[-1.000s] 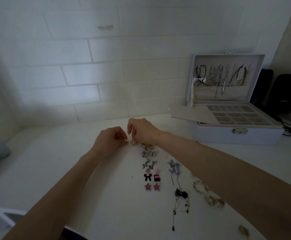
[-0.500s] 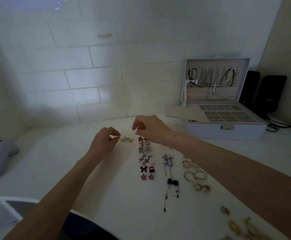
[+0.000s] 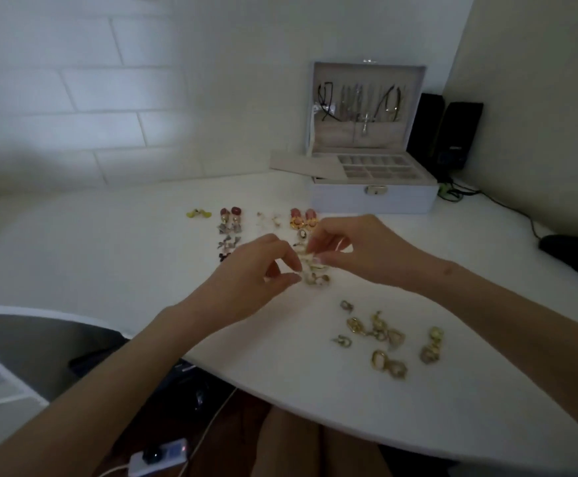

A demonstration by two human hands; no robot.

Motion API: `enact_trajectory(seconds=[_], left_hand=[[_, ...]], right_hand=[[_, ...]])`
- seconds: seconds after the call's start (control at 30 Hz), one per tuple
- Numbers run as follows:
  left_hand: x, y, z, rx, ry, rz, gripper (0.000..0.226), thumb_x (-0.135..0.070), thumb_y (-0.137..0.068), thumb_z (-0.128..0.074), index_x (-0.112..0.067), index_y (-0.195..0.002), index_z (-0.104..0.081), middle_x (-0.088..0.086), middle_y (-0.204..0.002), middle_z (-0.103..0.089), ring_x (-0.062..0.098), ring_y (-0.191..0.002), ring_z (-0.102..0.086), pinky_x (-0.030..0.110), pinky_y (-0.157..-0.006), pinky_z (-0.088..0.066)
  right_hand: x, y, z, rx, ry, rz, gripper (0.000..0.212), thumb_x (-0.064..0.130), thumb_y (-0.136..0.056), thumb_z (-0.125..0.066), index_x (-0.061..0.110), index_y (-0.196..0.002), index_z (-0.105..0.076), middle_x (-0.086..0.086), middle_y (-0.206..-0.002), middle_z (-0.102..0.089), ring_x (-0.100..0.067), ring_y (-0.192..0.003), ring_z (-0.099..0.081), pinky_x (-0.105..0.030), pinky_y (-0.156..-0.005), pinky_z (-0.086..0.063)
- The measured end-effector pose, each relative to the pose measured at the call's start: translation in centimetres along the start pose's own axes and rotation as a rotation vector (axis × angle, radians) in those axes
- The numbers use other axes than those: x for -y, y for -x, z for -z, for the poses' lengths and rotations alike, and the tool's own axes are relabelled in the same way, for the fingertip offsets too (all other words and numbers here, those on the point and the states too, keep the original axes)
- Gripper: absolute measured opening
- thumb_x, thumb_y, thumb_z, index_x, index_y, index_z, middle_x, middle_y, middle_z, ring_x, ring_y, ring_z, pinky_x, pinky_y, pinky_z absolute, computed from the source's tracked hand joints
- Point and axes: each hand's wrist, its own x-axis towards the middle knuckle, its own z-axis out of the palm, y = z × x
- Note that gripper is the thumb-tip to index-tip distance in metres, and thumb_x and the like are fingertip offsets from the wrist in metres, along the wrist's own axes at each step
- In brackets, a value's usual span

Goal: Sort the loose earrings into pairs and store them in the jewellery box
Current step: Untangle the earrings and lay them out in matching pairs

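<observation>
Hands meet above the white table [image 3: 108, 242], seen from the head camera. Right hand [image 3: 360, 249] has its fingers curled, with forefinger and thumb pinching a small gold earring [image 3: 305, 257] just over a little cluster of gold earrings [image 3: 317, 276] lying on the table. Left hand [image 3: 253, 273] is curled too, its thumb and forefinger tips close together right beside that cluster; blur hides whether they grip anything. Paired earrings [image 3: 231, 215] lie in rows beyond the hands, a yellow pair [image 3: 199, 213] at the far left. Loose gold earrings [image 3: 380, 333] are scattered nearer, to the right. Jewellery box [image 3: 373, 200] stands open at the back near the wall, lid upright.
</observation>
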Motion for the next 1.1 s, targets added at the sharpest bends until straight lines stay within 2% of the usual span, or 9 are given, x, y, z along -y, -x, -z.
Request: enact_trajectory(seconds=[0.2, 0.3, 0.43, 0.5, 0.63, 0.8, 0.9, 1.0, 1.1], left_hand=[[-2.3, 0.2, -3.3, 0.118, -0.002, -0.090, 0.011, -0.024, -0.084, -0.067, -0.023, -0.093, -0.062, -0.019, -0.089, -0.050, -0.001, -0.074, -0.053, 0.006, -0.065, -0.038], [-3.2, 0.0, -4.2, 0.155, 0.000, -0.116, 0.015, -0.034, -0.083, -0.065, -0.025, -0.095, -0.064, -0.018, -0.089, -0.049, -0.002, -0.074, -0.053, 0.007, -0.066, -0.037], [-3.8, 0.1, -5.2, 0.223, -0.054, -0.145, 0.027, -0.049, -0.080, -0.061, -0.029, -0.098, -0.063, -0.014, -0.098, -0.051, 0.000, -0.081, -0.051, 0.017, -0.071, -0.044], [-4.0, 0.2, -5.4, 0.207, -0.108, -0.174, 0.033, -0.054, -0.077, -0.059, -0.029, -0.099, -0.060, -0.013, -0.100, -0.050, 0.001, -0.083, -0.049, 0.020, -0.071, -0.045], [-3.9, 0.4, -5.9, 0.136, -0.160, -0.209, 0.025, -0.050, -0.082, -0.055, -0.028, -0.093, -0.057, -0.013, -0.096, -0.050, 0.000, -0.080, -0.047, 0.021, -0.067, -0.046], [-4.0, 0.2, -6.2, 0.099, -0.187, -0.248, 0.024, -0.044, -0.080, -0.044, -0.025, -0.082, -0.059, -0.013, -0.084, -0.054, -0.001, -0.069, -0.048, 0.011, -0.054, -0.038], [-4.1, -0.2, -6.2, 0.089, -0.163, -0.209, 0.029, -0.044, -0.079, -0.040, -0.024, -0.080, -0.060, -0.013, -0.081, -0.054, 0.001, -0.069, -0.051, 0.016, -0.055, -0.045], [-3.9, -0.5, -6.1, 0.097, -0.056, -0.104, 0.027, -0.046, -0.078, -0.042, -0.025, -0.078, -0.059, -0.014, -0.078, -0.054, 0.004, -0.071, -0.053, 0.013, -0.058, -0.041], [-4.0, -0.8, -5.9, 0.093, 0.144, 0.050, 0.008, -0.022, -0.083, -0.061, -0.020, -0.076, -0.061, -0.010, -0.073, -0.058, -0.001, -0.066, -0.053, 0.012, -0.059, -0.041]], right_hand=[[-2.3, 4.2, 1.4, -0.031, -0.011, -0.066, 0.014, 0.013, -0.079, -0.072, 0.026, -0.080, -0.068, 0.014, -0.077, -0.065, -0.001, -0.069, -0.055, -0.011, -0.066, -0.043], [-3.2, 5.0, 1.2, -0.023, -0.041, -0.071, 0.013, 0.013, -0.078, -0.073, 0.026, -0.078, -0.070, 0.014, -0.073, -0.065, -0.002, -0.066, -0.054, -0.011, -0.063, -0.041], [-3.8, 5.4, 0.6, -0.036, -0.070, -0.026, 0.016, 0.013, -0.079, -0.073, 0.028, -0.077, -0.069, 0.014, -0.073, -0.065, -0.001, -0.067, -0.054, -0.010, -0.063, -0.039], [-4.0, 5.4, 0.5, -0.044, -0.078, -0.020, 0.017, 0.013, -0.079, -0.073, 0.029, -0.077, -0.069, 0.015, -0.073, -0.064, -0.001, -0.067, -0.055, -0.011, -0.062, -0.039], [-4.6, 6.1, 1.1, 0.004, -0.070, -0.052, 0.015, 0.012, -0.078, -0.074, 0.026, -0.079, -0.071, 0.017, -0.073, -0.063, -0.002, -0.068, -0.054, -0.017, -0.062, -0.042], [-5.1, 6.7, 2.2, 0.158, -0.091, -0.133, 0.022, 0.010, -0.078, -0.073, 0.032, -0.077, -0.071, 0.019, -0.075, -0.062, -0.001, -0.070, -0.052, -0.021, -0.067, -0.044], [-5.0, 6.7, 1.9, 0.204, -0.102, -0.156, 0.019, 0.011, -0.075, -0.075, 0.030, -0.078, -0.072, 0.010, -0.079, -0.063, -0.004, -0.071, -0.052, -0.018, -0.068, -0.044], [-4.9, 6.7, 1.6, 0.196, -0.114, -0.177, 0.014, 0.012, -0.073, -0.076, 0.026, -0.076, -0.072, 0.004, -0.081, -0.065, -0.008, -0.072, -0.055, -0.018, -0.067, -0.044], [-4.8, 6.7, 1.6, 0.180, -0.141, -0.204, 0.013, 0.009, -0.074, -0.075, 0.023, -0.074, -0.072, 0.006, -0.080, -0.067, -0.007, -0.074, -0.058, -0.016, -0.068, -0.044]])
